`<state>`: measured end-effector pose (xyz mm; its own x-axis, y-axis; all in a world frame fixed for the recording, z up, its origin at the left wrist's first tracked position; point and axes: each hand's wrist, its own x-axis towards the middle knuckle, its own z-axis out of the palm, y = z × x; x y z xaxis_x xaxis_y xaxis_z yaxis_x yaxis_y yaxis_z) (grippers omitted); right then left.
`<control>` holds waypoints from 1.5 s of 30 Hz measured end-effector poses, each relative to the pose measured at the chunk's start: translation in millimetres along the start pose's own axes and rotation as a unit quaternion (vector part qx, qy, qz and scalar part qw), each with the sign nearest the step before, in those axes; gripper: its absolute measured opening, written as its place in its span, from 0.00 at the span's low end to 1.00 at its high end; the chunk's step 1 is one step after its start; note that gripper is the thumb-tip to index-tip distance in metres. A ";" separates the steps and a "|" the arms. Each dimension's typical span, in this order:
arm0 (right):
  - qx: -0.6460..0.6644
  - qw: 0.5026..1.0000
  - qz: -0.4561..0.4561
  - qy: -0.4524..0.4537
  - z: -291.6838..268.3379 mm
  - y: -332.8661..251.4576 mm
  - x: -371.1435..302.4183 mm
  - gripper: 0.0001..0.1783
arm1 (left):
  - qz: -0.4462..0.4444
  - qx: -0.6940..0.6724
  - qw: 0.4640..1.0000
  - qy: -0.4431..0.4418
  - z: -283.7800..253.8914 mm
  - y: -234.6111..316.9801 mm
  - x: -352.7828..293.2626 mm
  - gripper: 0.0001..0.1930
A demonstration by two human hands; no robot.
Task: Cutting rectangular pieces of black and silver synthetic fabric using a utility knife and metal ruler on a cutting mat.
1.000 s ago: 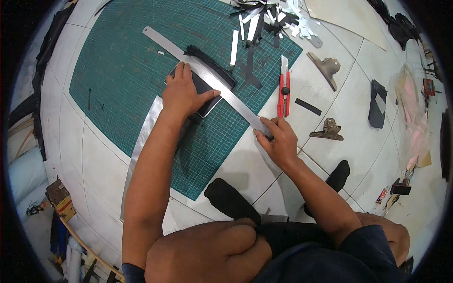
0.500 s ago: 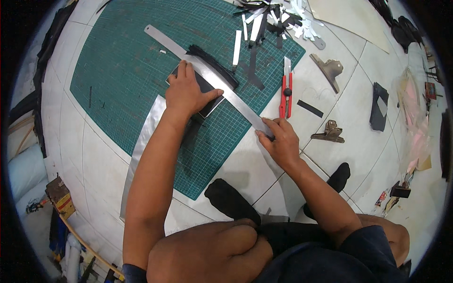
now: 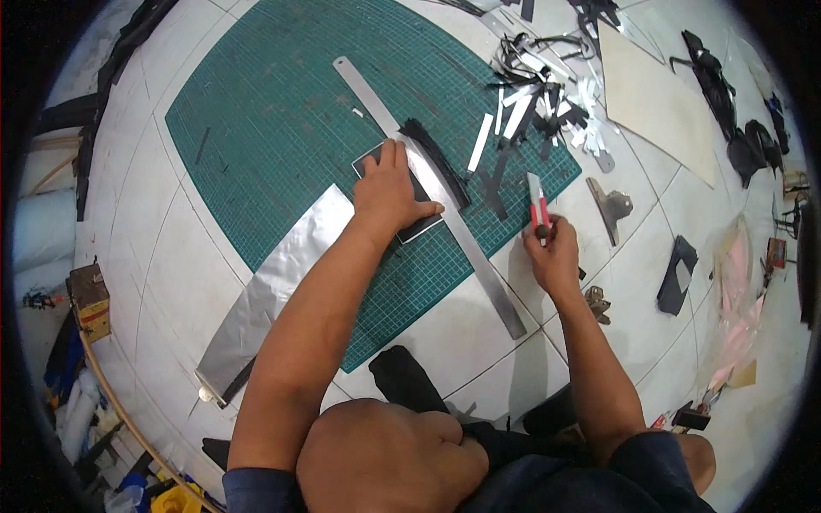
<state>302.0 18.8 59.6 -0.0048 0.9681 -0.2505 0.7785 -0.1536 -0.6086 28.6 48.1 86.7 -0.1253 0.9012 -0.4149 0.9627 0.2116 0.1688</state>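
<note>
My left hand [image 3: 386, 195] lies spread over a steel ruler [image 3: 486, 262] and a flat black piece with pale edges [image 3: 419, 228], pressing both against the green cutting mat [image 3: 274, 111]. The ruler crosses the piece at a slant, its near end reaching past the mat onto the tiles. Along the ruler's right side shows a black, frayed-looking strip [image 3: 438, 169]. In my right hand [image 3: 554, 256] is a red utility knife [image 3: 538, 205], blade out and pointing away from me, just off the mat's right edge. My fingers hide its rear part.
Black and white cut strips [image 3: 530, 103] heap at the mat's far right. Two metal clips [image 3: 611, 209] [image 3: 597, 304] and a dark folded piece [image 3: 678, 274] lie on the tiles. A silver sheet [image 3: 278, 265] runs beneath my left forearm; a beige board [image 3: 654, 111] lies far right.
My right hand has let go of the ruler's near end and picked up the utility knife from the floor. My left hand still presses the ruler. The whole view has shifted.
</note>
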 end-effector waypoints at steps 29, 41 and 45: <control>-0.133 0.952 -0.192 -0.198 71.5 -138.2 58.3 0.17 | -0.003 0.025 0.999 0.044 8.8 -5.1 0.6 0.60; -0.155 0.940 -0.174 -0.249 52.8 -146.4 60.2 0.13 | -0.004 0.051 0.998 0.026 7.7 -3.4 8.6 0.62; -0.170 0.929 -0.135 -0.299 27.3 -103.8 25.2 0.13 | -0.010 0.030 0.999 -0.005 1.6 3.9 6.6 0.63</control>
<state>204.0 53.7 95.8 -0.4972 0.6641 -0.5584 0.8513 0.2492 -0.4617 31.8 54.3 83.2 -0.1420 0.8936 -0.4258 0.9729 0.2054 0.1066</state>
